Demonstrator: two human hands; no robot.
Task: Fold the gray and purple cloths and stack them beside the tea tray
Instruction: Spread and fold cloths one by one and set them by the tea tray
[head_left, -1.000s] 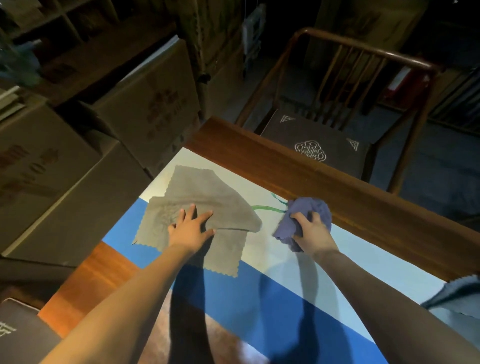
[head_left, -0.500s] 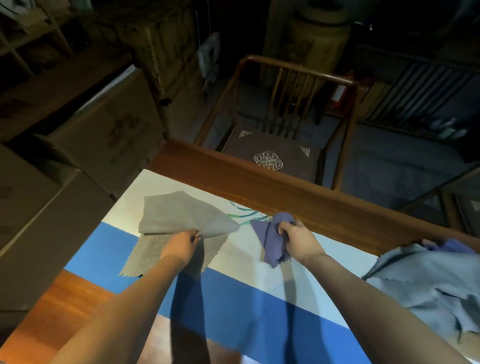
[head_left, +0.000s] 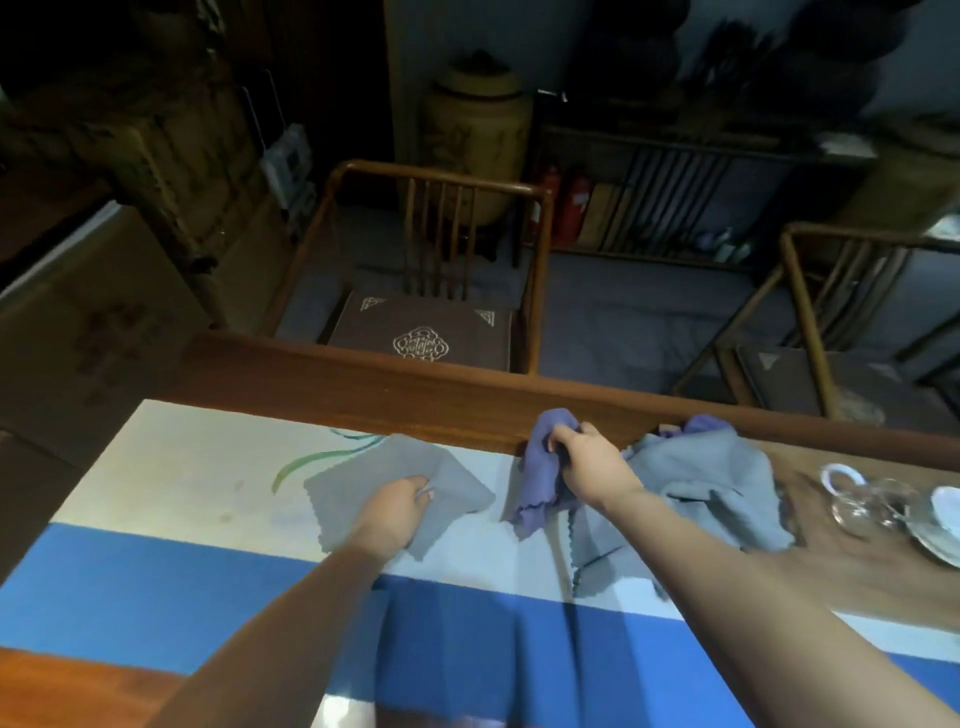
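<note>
Hands at work on a table (head_left: 363, 387): left hand (head_left: 395, 512) pinches the folded gray cloth (head_left: 374, 486); right hand (head_left: 592, 467) grips the bunched purple cloth (head_left: 540, 467).

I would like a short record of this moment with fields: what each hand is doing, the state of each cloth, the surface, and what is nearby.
left hand: grips the gray cloth at its near edge
gray cloth: folded, flat on the mat
right hand: holds the purple cloth, lifted and bunched
purple cloth: not folded, hangs from the hand
surface: blue and white mat on a wooden table
nearby: loose pile of gray-blue cloths to the right; glass cups beyond it; wooden chair behind the table
</note>
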